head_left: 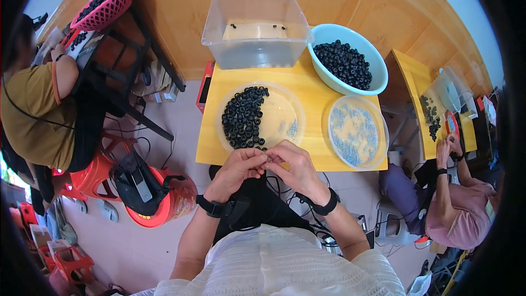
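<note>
My left hand [238,171] and my right hand [298,167] meet at the table's near edge. Fingertips of both are pinched together around something too small to make out. Just beyond them lies a clear round tray [282,104], its left half covered with small black ring-shaped parts [241,120]. A few tiny shiny pieces [289,128] lie on the tray's right side. Right of it, a second clear round tray [386,134] holds many tiny silvery-blue pieces [353,131], too small to name. Both wrists wear dark bands.
On the yellow table [318,151], a clear plastic box [255,55] with a few black parts stands at the back. A light blue basin [323,74] of black parts overhangs the right corner. Co-workers sit left and right. A red stool [170,203] carries a black bag [139,183].
</note>
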{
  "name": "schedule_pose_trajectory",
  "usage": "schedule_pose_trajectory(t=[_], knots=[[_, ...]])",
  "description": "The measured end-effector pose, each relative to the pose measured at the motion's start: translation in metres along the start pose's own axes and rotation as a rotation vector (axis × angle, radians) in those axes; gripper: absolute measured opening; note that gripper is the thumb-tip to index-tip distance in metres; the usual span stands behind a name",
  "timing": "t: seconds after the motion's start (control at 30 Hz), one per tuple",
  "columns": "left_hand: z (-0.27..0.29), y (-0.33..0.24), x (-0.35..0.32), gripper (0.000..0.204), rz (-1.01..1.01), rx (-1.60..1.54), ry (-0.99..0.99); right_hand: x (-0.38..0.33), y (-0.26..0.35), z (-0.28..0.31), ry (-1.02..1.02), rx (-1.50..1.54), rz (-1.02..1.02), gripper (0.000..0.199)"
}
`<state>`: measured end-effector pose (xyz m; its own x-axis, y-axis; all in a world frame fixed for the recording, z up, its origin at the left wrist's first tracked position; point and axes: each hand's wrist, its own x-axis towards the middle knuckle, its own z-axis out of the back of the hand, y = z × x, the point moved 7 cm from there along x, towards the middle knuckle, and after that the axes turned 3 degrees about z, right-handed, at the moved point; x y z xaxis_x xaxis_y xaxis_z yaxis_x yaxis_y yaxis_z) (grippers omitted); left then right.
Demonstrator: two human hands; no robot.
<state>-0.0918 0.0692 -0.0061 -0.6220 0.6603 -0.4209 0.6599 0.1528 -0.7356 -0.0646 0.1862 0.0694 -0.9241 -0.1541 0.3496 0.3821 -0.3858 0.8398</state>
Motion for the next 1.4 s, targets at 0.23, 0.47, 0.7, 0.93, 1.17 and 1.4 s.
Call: schedule_pose_trajectory(t=[0.23, 0.47, 0.7, 0.93, 1.17, 1.4], knots=[[0.017, -0.044, 0.024, 0.014, -0.161, 0.363, -0.262, -0.002, -0.008, 0.016, -0.096, -0.101, -0.042, 0.014], [0.021, -0.087, 0.063, 0.021, -0.683, 1.141, -0.575, -0.022, -0.027, 0.011, -0.078, -0.131, -0.116, 0.011], [0.019, -0.08, 0.086, 0.022, -0.669, 1.274, -0.578, -0.032, -0.03, 0.006, -0.085, -0.118, -0.104, 0.01], [0.016, -0.078, 0.094, 0.016, -0.638, 1.363, -0.565, -0.033, -0.027, -0.001, -0.093, -0.136, -0.053, 0.008], [0.016, -0.074, 0.097, 0.015, -0.705, 1.434, -0.609, -0.037, -0.027, -0.002, -0.153, -0.152, -0.034, 0.008], [0.011, -0.073, 0.097, 0.005, -0.727, 1.597, -0.625, -0.041, -0.03, -0.001, -0.182, -0.101, -0.137, 0.012]])
